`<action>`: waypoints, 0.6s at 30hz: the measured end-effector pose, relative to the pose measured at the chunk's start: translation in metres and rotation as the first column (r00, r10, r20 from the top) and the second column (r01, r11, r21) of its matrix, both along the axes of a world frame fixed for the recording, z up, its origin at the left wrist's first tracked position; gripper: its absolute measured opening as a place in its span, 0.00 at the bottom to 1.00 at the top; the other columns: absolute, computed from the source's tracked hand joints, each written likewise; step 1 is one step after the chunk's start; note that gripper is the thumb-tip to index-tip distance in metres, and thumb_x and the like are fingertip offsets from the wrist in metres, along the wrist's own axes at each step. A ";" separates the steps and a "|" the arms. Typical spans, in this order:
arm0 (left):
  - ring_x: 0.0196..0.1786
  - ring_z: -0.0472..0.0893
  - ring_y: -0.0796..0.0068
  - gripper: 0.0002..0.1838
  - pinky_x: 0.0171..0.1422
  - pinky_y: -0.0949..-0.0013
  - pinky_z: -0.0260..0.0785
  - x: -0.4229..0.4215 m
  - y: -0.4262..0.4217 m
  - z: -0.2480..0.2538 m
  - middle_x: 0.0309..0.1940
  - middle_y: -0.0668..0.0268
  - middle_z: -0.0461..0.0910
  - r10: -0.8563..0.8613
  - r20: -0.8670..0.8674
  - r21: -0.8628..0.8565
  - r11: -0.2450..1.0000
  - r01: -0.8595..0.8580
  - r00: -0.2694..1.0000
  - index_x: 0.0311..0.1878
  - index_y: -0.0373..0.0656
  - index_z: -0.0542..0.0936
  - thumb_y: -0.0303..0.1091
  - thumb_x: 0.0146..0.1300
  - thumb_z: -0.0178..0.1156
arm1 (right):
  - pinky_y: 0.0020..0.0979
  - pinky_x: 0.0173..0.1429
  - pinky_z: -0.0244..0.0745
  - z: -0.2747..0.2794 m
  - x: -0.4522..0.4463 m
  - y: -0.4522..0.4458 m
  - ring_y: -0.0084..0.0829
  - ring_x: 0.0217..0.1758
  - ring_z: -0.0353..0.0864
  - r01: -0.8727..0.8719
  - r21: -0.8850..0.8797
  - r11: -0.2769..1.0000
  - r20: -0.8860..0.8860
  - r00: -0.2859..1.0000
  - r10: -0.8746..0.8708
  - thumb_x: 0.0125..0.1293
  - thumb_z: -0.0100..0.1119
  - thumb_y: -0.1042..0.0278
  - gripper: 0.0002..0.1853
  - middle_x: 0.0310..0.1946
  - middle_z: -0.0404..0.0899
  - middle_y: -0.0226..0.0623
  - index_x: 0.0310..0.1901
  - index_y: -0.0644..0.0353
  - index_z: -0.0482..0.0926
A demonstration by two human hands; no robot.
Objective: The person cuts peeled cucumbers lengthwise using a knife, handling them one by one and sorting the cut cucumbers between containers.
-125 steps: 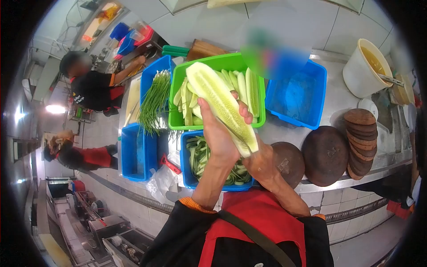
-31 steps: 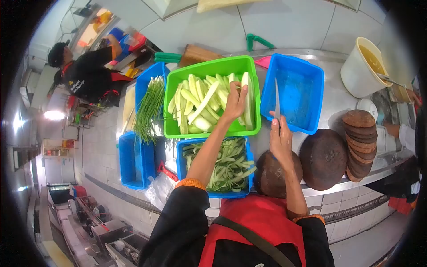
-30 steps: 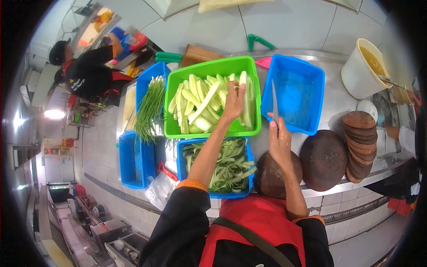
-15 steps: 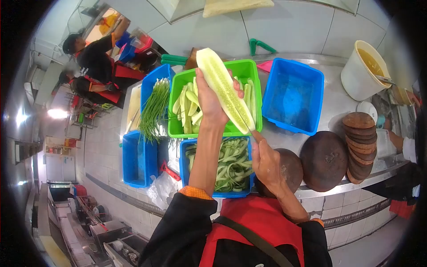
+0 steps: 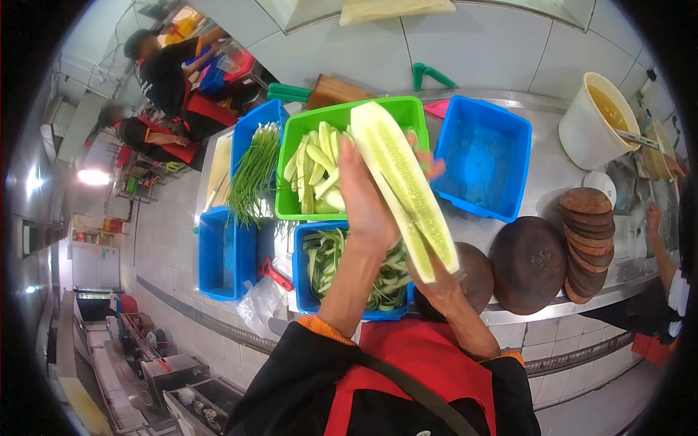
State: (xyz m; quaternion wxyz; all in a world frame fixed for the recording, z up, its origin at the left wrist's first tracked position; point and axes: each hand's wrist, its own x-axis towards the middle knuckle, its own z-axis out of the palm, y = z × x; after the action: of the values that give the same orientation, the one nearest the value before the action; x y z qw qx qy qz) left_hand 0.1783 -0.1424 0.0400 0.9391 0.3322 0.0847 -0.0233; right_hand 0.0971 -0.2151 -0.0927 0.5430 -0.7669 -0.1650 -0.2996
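A peeled cucumber (image 5: 398, 171), pale green with its seeds showing, lies slanted across my left hand (image 5: 368, 211). My left palm is on its near side, and blurred fingertips show past its far side. A lengthwise slit runs up from its lower end, and the two strips there stand apart. My right hand (image 5: 438, 285) is behind that lower end; its fingers, and anything in them, are hidden. Behind the cucumber, a green tub (image 5: 287, 203) contains cut cucumber pieces (image 5: 318, 163). Below it, a blue tub (image 5: 299, 280) holds green peelings (image 5: 327, 261).
Spring onions (image 5: 254, 174) hang over a blue bin at left, above another blue bin (image 5: 225, 254). Right are a blue tub (image 5: 480, 156), dark round discs (image 5: 529, 265), stacked discs (image 5: 587, 243) and a white bucket (image 5: 582, 134). Co-workers (image 5: 163, 80) stand far left; another person's arm (image 5: 660, 247) shows right.
The cucumber has moved right and down, toward me. Its slit is longer and its lower strips have parted. My right hand has dropped lower, behind the cucumber; the thin blade it held is out of sight.
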 end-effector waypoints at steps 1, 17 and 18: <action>0.31 0.77 0.66 0.30 0.29 0.61 0.73 0.012 0.005 -0.001 0.37 0.57 0.77 0.002 0.003 0.000 1.000 -0.002 1.000 0.51 0.44 0.71 0.62 0.74 0.34 | 0.36 0.41 0.82 0.009 0.000 -0.005 0.48 0.42 0.86 -0.048 -0.019 0.999 0.027 0.998 0.049 0.61 0.63 0.74 0.19 0.45 0.83 0.52 0.54 0.70 0.78; 0.31 0.77 0.66 0.22 0.41 0.61 0.76 -0.006 -0.002 -0.025 0.36 0.60 0.74 -0.176 0.208 0.032 0.984 0.173 0.962 0.56 0.49 0.65 0.56 0.78 0.32 | 0.32 0.39 0.79 -0.003 0.029 -0.005 0.38 0.38 0.85 -0.092 0.196 0.976 -0.291 0.945 0.148 0.60 0.63 0.72 0.28 0.39 0.79 0.43 0.63 0.66 0.71; 0.33 0.78 0.66 0.22 0.48 0.61 0.75 -0.005 0.001 -0.032 0.37 0.61 0.76 -0.139 0.228 0.121 0.986 0.113 0.964 0.56 0.49 0.66 0.56 0.78 0.33 | 0.33 0.39 0.79 0.002 0.032 -0.006 0.38 0.38 0.84 -0.058 0.093 0.994 -0.247 0.966 0.079 0.60 0.63 0.72 0.28 0.38 0.79 0.43 0.63 0.66 0.70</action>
State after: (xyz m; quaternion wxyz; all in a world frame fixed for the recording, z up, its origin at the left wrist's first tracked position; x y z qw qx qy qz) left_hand 0.1730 -0.1418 0.0076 0.9199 0.3872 -0.0475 -0.0390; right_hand 0.1289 -0.2212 -0.0905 0.6016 -0.7687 -0.1085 -0.1882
